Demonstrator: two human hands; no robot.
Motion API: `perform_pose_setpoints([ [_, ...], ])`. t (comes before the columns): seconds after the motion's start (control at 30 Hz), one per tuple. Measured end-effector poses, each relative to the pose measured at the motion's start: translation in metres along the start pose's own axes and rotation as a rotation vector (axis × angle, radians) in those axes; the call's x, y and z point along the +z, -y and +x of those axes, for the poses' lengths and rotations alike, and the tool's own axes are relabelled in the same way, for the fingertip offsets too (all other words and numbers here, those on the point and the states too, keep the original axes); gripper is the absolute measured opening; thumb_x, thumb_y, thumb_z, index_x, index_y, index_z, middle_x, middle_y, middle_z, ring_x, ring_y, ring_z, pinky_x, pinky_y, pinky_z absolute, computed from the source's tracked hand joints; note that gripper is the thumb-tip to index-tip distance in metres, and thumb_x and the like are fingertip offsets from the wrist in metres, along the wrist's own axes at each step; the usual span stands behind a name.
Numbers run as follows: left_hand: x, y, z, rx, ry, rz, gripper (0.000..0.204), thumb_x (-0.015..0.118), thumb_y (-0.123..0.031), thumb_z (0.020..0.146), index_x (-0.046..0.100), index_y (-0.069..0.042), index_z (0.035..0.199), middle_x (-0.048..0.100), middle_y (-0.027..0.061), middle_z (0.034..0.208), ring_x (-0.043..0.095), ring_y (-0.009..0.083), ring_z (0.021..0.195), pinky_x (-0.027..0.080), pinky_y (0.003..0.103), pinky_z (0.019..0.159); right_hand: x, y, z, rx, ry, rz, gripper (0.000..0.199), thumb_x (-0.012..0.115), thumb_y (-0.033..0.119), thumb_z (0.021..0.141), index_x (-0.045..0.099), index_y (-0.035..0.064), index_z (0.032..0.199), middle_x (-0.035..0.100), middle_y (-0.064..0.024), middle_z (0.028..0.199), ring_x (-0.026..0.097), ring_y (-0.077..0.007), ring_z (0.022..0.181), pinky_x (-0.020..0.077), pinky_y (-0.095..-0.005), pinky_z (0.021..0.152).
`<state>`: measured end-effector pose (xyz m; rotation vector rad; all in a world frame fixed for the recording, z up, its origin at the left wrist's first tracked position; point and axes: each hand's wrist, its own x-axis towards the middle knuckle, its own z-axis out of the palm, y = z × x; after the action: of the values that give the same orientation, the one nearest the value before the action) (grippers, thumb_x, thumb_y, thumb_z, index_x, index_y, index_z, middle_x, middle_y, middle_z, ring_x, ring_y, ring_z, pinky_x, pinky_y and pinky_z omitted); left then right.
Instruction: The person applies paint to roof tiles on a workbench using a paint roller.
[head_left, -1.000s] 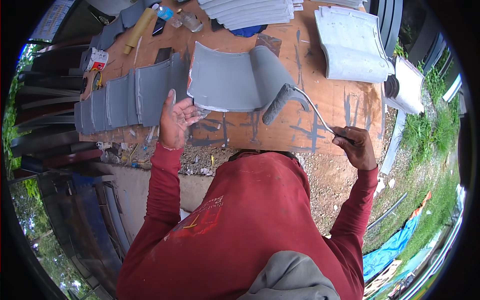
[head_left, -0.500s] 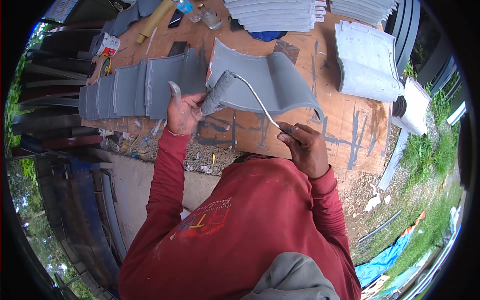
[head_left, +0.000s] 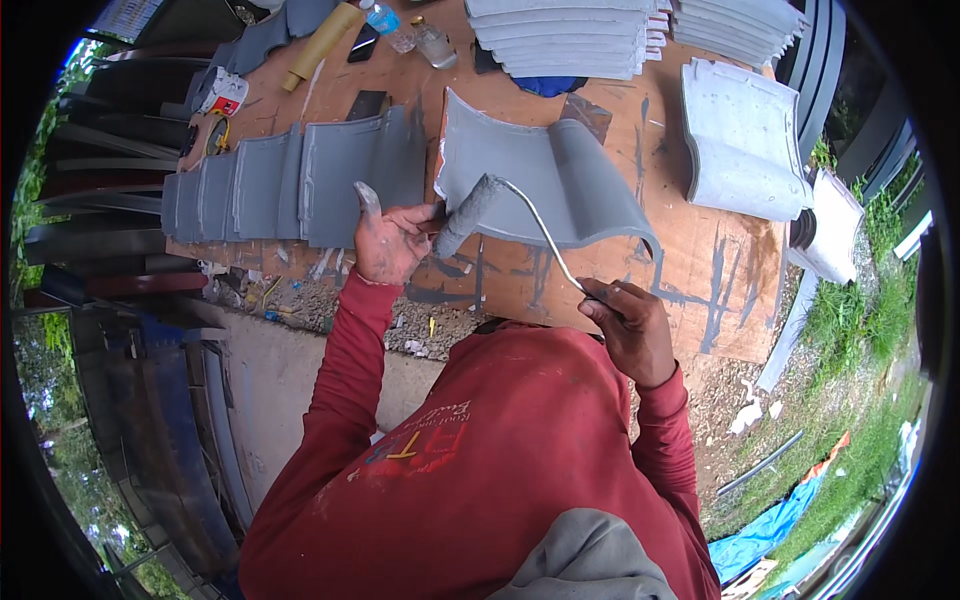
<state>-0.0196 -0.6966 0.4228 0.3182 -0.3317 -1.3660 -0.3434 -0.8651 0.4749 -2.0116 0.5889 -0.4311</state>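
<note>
While wet with grey paint, roller (head_left: 468,214) pressed to roof tile (head_left: 540,180) near worktop (head_left: 690,275) edge; right hand (head_left: 625,325) fingers clamped round handle, left hand (head_left: 390,240) fingers loosely steadying tile. Risk, probably: tile slipping off, smeared coat.

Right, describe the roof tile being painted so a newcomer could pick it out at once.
Start at the brown plywood table and find the row of grey roof tiles along its left half. Just right of that row lies the curved grey roof tile, with the left hand at its near left corner. Unlike its neighbours it lies alone at an angle, with the paint roller pressed against its near edge.
</note>
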Motion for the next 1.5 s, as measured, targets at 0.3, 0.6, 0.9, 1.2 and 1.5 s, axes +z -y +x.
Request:
perform_pose_setpoints([
  [0.3,-0.01,0.016,0.001,0.016,-0.089,0.004,0.1,0.028,-0.079,0.093,0.034,0.0,0.153,0.045,0.0196,0.153,0.042,0.0455,0.139,0.025,0.065,0.115,0.013,0.042,0.01,-0.071,-0.14,-0.181,0.028,0.075,0.01,0.084,0.073,0.0088,0.112,0.06,-0.0094,0.072,0.059,-0.0273,0.061,0.0458,-0.0383,0.055],
  [0.6,-0.018,0.027,0.002,0.03,-0.212,-0.281,0.114,0.02,-0.087,0.088,0.056,0.012,0.132,0.062,0.0251,0.132,0.055,0.0426,0.126,0.034,0.057,0.11,0.008,0.045,0.013,-0.206,-0.158,-0.233,0.034,0.076,0.007,0.081,0.072,0.0092,0.115,0.061,-0.008,0.072,0.059,-0.0242,0.059,0.0454,-0.0373,0.053],
  [0.9,-0.028,0.029,0.002,-0.001,-0.168,-0.019,0.085,0.03,-0.076,0.095,0.05,-0.012,0.146,0.058,0.0181,0.14,0.055,0.0419,0.128,0.041,0.061,0.103,0.006,0.044,0.017,-0.204,-0.145,-0.35,0.037,0.077,0.007,0.08,0.072,0.0114,0.116,0.061,-0.0072,0.072,0.059,-0.0229,0.058,0.0463,-0.0365,0.052],
  [1.2,-0.018,0.031,0.0,-0.005,-0.22,-0.267,0.109,0.027,-0.087,0.087,0.055,0.005,0.137,0.062,0.0226,0.133,0.06,0.0418,0.12,0.039,0.056,0.106,0.01,0.038,0.02,-0.063,-0.103,-0.204,0.03,0.077,0.008,0.083,0.073,0.0055,0.112,0.061,-0.0096,0.072,0.06,-0.0252,0.06,0.0466,-0.0371,0.054],
  [1.5,-0.048,0.055,-0.031,0.005,-0.286,-0.152,0.1,0.024,-0.082,0.092,0.055,0.002,0.136,0.063,0.0195,0.132,0.056,0.0415,0.127,0.038,0.063,0.108,0.064,0.037,0.03,0.05,-0.142,-0.128,0.025,0.066,0.016,0.093,0.07,0.0041,0.115,0.064,-0.0181,0.082,0.065,-0.0357,0.069,0.0502,-0.0428,0.061],
])
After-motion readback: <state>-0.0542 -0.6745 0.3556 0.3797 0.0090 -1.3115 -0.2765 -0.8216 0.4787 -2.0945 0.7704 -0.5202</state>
